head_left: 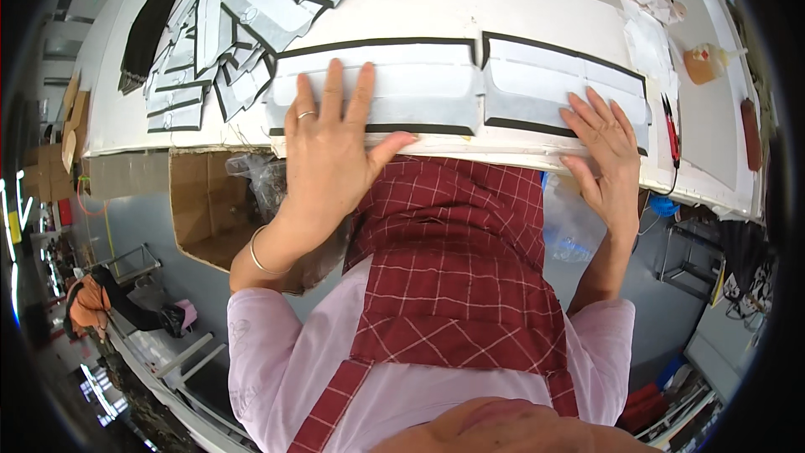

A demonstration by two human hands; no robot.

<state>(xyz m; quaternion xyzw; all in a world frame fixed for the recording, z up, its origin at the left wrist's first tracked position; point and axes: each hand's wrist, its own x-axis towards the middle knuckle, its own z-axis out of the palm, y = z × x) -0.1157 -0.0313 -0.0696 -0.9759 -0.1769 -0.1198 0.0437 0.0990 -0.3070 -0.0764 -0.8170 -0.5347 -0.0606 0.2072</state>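
Observation:
Two flat white panels with black edge strips lie side by side along the near edge of the table, a narrow gap between them. On the left panel (419, 84) rests my left hand (331, 130), its fingers spread and the thumb out over the lower black strip. My right hand (608, 147) lies on the right end of the right panel (528, 75), fingers fanned and thumb apart near the table edge. Neither hand holds anything. Parts of both panels are hidden under my fingers.
A loose pile of similar black-edged white pieces (251, 17) covers the table's far left, beside a stack of black strips (147, 40). At right lie red-handled tweezers (672, 130), a bottle of amber liquid (704, 63) and a brown bar (750, 134). A cardboard box (201, 210) sits below the edge.

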